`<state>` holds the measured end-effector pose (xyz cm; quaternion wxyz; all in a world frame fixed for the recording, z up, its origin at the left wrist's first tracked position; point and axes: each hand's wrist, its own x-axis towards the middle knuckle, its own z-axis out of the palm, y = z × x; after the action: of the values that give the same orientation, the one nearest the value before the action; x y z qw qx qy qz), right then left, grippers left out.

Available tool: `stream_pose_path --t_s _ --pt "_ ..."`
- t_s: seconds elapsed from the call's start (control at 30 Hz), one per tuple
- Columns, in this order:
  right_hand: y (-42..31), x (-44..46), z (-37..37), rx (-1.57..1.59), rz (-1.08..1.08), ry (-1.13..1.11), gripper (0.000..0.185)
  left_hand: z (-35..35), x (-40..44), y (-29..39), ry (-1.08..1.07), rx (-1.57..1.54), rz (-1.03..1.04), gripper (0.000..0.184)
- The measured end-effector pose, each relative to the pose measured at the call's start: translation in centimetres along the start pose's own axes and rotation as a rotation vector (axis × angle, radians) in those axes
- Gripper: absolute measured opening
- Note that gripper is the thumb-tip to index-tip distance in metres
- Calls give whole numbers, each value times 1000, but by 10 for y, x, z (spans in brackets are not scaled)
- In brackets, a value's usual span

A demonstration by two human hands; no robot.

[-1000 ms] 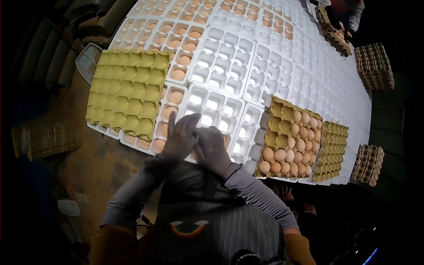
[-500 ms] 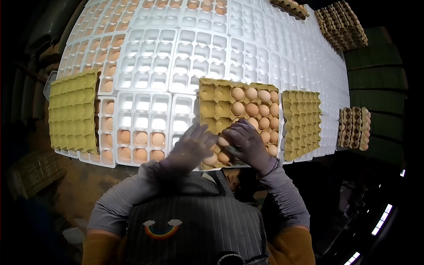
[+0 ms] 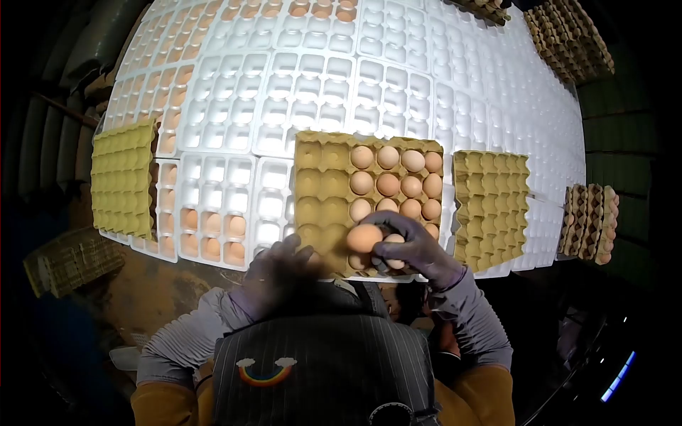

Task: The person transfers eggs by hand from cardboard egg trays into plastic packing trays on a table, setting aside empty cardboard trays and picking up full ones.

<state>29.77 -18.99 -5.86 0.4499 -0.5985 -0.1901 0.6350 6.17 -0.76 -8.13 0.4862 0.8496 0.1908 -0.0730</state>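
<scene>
Right hand (image 3: 420,250) grips egg (image 3: 364,238), tray (image 3: 308,190) 5 o'clock | left hand (image 3: 272,275) blurred, we can't tell grip | squeeze lightly

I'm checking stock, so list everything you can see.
White trays: many, white, across the middle
Tray eggs: many, brown, left and far
Loaded carton: one, tan, front centre
Carton eggs: over a dozen, brown, loaded carton
Left carton: one, yellow, left
Right carton: one, tan, front right
Carton stacks: at least three, brown, side edges
Held eggs: at least one, brown, over loaded carton
Apron: one, dark striped, bottom centre
Left hand: one, gloved, grey, by loaded carton
Right hand: one, gloved, grey, over loaded carton
</scene>
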Motion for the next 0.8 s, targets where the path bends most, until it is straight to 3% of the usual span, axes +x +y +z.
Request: stream_pose_path --t_s 0.03,0.07,0.1,0.13,0.17,0.23,0.27,0.33,0.37,0.43,0.5,0.53,0.57,0.6,0.63,0.7,0.77,0.8 --pt "-12 -4 -13 442 14 -79 29 6 2 -1 -61 275 94 30" --pt "-24 -4 -17 407 -76 30 30 10 5 -2 -123 555 189 34" --pt "-34 -2 -23 374 -168 143 32 5 9 -2 -119 558 193 34" --pt "-24 18 -50 -251 -385 194 36 -6 11 -3 -170 147 56 37" --pt "-18 36 -64 -626 -520 294 37 -16 17 -1 -214 -262 -78 40" --pt "-40 50 -54 -1259 -286 530 38 -28 39 16 -182 -793 -243 42" --pt "-40 62 -60 -1259 -294 531 38 -36 53 33 -162 -953 -283 39" --pt "-31 85 -73 -1637 -220 404 45 -30 99 44 89 -210 94 35" --pt "-34 83 -73 -1639 -223 408 45 -23 120 47 214 176 260 35" --pt "-40 69 -74 -1386 -264 499 49 -10 156 54 347 559 423 35" --pt "-22 57 -94 -822 -473 531 51 3 187 57 93 812 74 36" --pt "-25 44 -91 -308 -340 441 54 8 195 56 84 991 70 38" --pt "-26 28 -85 202 -197 340 58 9 199 51 96 979 72 38" --pt "-25 15 -72 462 -150 278 62 2 198 54 31 891 85 41" --pt "-20 9 -65 460 -218 234 61 -6 195 53 -37 808 96 44" --pt "-24 -2 -50 507 -270 180 61 -23 175 39 68 711 177 49" --pt "-22 -3 -35 371 -338 198 62 -48 145 27 -133 -682 -132 59" --pt "-21 -5 -28 304 -372 210 63 -51 114 23 -96 -1009 -235 69"
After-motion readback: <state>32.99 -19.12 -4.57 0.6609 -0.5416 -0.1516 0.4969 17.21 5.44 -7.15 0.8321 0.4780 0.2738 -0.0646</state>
